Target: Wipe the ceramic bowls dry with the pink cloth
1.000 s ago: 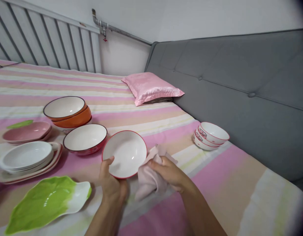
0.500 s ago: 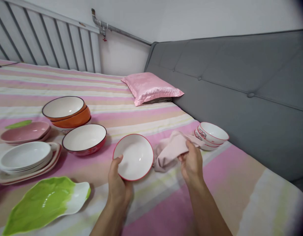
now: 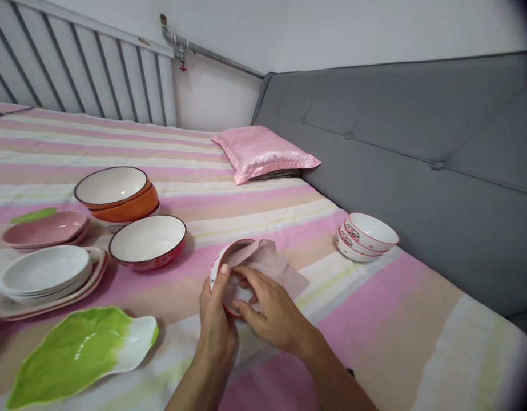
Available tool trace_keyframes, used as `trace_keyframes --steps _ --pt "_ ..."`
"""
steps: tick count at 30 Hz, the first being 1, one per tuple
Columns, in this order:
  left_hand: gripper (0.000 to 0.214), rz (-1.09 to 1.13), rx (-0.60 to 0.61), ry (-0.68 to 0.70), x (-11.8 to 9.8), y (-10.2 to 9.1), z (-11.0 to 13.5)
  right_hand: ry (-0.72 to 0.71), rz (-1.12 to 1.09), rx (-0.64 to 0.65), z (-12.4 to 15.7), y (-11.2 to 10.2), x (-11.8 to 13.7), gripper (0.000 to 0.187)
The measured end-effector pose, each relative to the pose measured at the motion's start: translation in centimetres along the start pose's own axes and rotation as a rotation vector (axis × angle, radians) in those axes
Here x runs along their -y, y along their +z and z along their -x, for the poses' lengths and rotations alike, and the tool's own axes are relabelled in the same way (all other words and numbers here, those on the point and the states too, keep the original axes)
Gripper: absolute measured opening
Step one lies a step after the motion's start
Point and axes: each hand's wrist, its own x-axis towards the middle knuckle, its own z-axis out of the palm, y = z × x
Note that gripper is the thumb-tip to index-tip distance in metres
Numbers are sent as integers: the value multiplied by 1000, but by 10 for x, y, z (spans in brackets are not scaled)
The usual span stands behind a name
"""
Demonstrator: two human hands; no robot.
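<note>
My left hand (image 3: 216,319) grips a small white bowl with a red rim (image 3: 218,266), tilted on its edge above the striped bedspread (image 3: 254,205). My right hand (image 3: 269,311) presses a pale pink cloth (image 3: 274,267) into the bowl's inside, fingers closed on the cloth. The cloth drapes over the far rim and hides most of the bowl's interior. Both forearms reach in from the bottom of the view.
To the left lie a red bowl (image 3: 148,242), stacked orange bowls (image 3: 117,194), pink plates (image 3: 44,228), stacked white plates (image 3: 44,274) and a green leaf dish (image 3: 79,354). Small patterned bowls (image 3: 366,235) are stacked by the grey headboard (image 3: 417,148). A pink pillow (image 3: 263,151) lies farther back.
The bowl has been tipped from facing up onto its edge. My right hand brought the cloth back from the right and pushed it into the bowl.
</note>
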Motion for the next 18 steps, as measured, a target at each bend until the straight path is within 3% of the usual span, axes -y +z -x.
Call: trace_keyframes --steps 3,8,14,18 --pt "40 12 4 -12 4 -2 0 -74 89 -8 -1 -2 0 38" --pt "48 15 23 -9 6 -2 0 23 72 -275 -4 -3 -5 29" --pt "55 -81 -1 -17 9 0 2 234 -266 -126 -3 8 -16 60" --pt "51 -81 67 -33 11 3 7 186 -231 -169 -2 10 -19 56"
